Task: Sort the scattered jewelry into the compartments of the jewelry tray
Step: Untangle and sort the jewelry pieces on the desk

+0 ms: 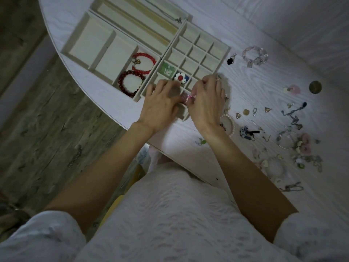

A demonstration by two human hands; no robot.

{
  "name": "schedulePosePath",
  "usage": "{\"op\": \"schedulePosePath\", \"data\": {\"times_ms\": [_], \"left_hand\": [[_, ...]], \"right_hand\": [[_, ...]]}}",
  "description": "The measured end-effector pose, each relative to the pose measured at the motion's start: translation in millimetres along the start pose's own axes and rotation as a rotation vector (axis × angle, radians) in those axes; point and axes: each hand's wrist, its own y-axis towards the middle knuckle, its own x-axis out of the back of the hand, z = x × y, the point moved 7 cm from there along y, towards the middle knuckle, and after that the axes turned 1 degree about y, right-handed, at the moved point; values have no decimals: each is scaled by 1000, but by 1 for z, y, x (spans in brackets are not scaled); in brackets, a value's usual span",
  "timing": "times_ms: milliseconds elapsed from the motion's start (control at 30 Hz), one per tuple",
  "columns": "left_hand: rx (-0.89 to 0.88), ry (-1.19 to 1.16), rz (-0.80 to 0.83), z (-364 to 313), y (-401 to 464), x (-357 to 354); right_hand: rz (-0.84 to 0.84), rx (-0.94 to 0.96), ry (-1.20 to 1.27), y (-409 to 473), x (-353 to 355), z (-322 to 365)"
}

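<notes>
no readable text, label, brand, number or sign shows anywhere in the view; nothing on the jewelry tray (222,52) or the table (245,31) bears writing.

Both hands (181,103) block tray (224,53) near corner; far cells open.

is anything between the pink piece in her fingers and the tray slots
Nothing visible does. Both the left hand and the right hand pinch the small pink piece directly above the near corner of the grid tray. The cells right beneath are hidden by the hands, so whether they are free cannot be told.
</notes>
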Motion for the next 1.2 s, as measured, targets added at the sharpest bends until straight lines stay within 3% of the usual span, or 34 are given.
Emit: {"op": "schedulePosePath", "data": {"times_ms": [167, 333, 467, 633, 767, 900, 1033, 1200], "left_hand": [[-38, 9, -8, 1, 1, 1], [-51, 53, 19, 0, 0, -1], [-40, 29, 19, -3, -1, 4], [-55, -120, -129, -30, -4, 30], [-235, -330, -168, -99, 2, 37], [-377, -448, -61, -174, 22, 14], [-401, -417, 140, -233, 53, -31], [-419, -185, 280, -266, 84, -66]], "right_hand": [[-41, -142, 177, -2, -2, -12], [-28, -149, 136, -1, -8, -12], [16, -129, 273, -2, -5, -18], [50, 16, 331, -24, 32, -39], [6, 2, 246, -68, 66, -101], [-47, -231, 219, -115, 88, -187], [-101, -518, 155, -150, 100, -274], [27, -530, 204, -144, 82, -309]]}}
